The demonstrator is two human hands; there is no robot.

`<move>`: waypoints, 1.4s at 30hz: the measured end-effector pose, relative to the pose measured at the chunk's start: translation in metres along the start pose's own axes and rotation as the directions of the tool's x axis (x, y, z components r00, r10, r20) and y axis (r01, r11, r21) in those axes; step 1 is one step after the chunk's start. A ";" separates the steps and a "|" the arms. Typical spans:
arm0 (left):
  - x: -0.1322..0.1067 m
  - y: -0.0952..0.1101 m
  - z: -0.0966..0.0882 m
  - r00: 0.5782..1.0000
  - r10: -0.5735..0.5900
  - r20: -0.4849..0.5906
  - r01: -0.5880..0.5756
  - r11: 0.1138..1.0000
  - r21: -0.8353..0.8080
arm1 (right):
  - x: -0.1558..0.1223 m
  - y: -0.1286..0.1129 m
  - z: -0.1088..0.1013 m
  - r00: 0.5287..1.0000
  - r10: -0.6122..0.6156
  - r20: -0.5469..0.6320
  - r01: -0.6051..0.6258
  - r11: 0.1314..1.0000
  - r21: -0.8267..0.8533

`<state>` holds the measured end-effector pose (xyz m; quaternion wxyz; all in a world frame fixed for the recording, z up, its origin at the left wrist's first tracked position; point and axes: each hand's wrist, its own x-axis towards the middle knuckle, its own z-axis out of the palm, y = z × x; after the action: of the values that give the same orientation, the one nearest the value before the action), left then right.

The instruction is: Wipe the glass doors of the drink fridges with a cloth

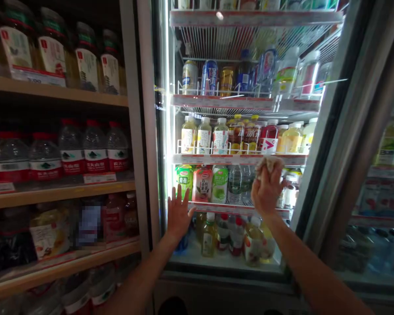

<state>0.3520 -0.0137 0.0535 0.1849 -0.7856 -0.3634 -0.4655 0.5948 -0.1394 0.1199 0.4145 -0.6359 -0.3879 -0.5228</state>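
Observation:
My left hand (pixel 177 213) is open, fingers spread, resting at the left end of a lit drinks fridge shelf (pixel 236 209), just below green juice cartons (pixel 184 180). My right hand (pixel 265 188) is closed round a crumpled pale cloth (pixel 268 163), held up against the shelf rail above (pixel 216 159), in front of clear water bottles (pixel 241 183). The fridge door (pixel 344 131) stands swung open to the right.
Fridge shelves carry cans (pixel 210 78), tea and juice bottles (pixel 204 134), and small bottles on the bottom (pixel 210 236). Wooden shelves at left (pixel 59 192) hold water bottles (pixel 72 148) and tall jars (pixel 52 48). Another glass-fronted cooler (pixel 387 183) stands right.

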 end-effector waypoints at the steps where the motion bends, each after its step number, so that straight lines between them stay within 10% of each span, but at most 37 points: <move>1: 0.000 0.000 0.000 1.000 -0.007 0.004 0.007 1.000 -0.005 | -0.002 -0.008 0.001 0.996 -0.067 0.053 0.067 0.998 0.006; 6: 0.003 -0.002 -0.010 0.999 0.010 0.036 -0.010 1.000 -0.021 | -0.016 -0.046 0.004 0.772 -0.580 0.258 0.554 0.814 0.173; 10: 0.004 -0.008 -0.016 1.000 0.016 0.012 -0.015 1.000 -0.014 | 0.021 -0.054 0.014 0.942 -0.313 0.122 0.303 0.948 0.092; 12: 0.002 -0.011 -0.017 1.000 -0.008 -0.004 0.008 1.000 0.006 | 0.025 -0.062 0.018 0.945 -0.310 0.104 0.301 0.949 0.097; 16: -0.008 -0.024 -0.017 0.999 0.021 0.049 -0.023 0.999 0.047 | -0.005 -0.084 0.018 0.684 -0.706 0.182 0.670 0.708 0.223; 18: -0.013 -0.034 -0.019 0.996 0.029 0.084 -0.035 0.997 0.062 | -0.005 -0.095 0.019 0.626 -0.759 0.180 0.719 0.651 0.244; 24: -0.022 -0.062 -0.027 0.993 -0.077 0.088 0.069 0.994 0.085 | 0.035 -0.141 0.035 0.838 -0.538 0.095 0.517 0.837 0.180; 30: -0.030 -0.085 -0.039 0.988 -0.132 0.083 0.124 0.988 0.096 | -0.016 -0.171 0.038 0.561 -0.823 0.085 0.773 0.558 0.303; 36: -0.023 -0.092 -0.046 0.983 -0.175 0.052 0.172 0.983 0.064 | 0.016 -0.205 0.051 0.787 -0.611 0.085 0.556 0.762 0.332; 42: -0.016 -0.098 -0.056 0.983 -0.178 -0.037 0.177 0.984 -0.015 | -0.051 -0.183 0.045 0.429 -0.903 0.024 0.796 0.390 0.463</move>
<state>0.2411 0.0099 0.0626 0.1449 -0.7421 -0.4257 -0.4971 0.4327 -0.0348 0.0873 0.1417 -0.3132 -0.8064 -0.4812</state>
